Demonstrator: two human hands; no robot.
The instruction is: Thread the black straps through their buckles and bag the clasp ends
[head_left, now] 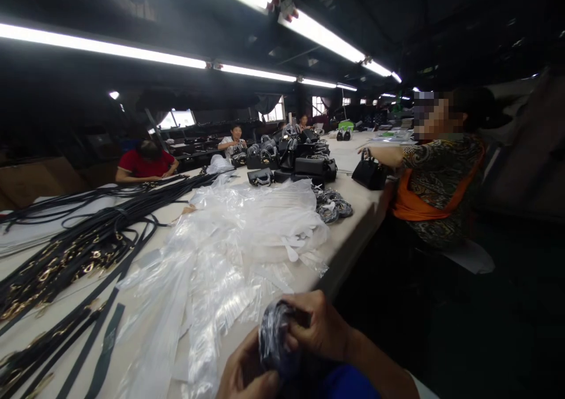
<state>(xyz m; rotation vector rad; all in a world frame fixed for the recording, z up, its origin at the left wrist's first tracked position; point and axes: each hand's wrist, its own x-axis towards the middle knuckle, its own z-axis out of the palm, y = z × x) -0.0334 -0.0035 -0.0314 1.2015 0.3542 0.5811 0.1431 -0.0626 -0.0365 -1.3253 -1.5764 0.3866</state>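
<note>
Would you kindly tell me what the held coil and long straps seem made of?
Coil: glossy wrapping, likely clear plastic film, given its bright streaks; dark core's material unclear. Long straps: perhaps leather or imitation leather, black, lying in supple curves.

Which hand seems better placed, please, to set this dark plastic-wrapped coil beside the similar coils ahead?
Probably the right hand: it is nearer the similar coils than the left hand, though both hold the dark coil.
</note>
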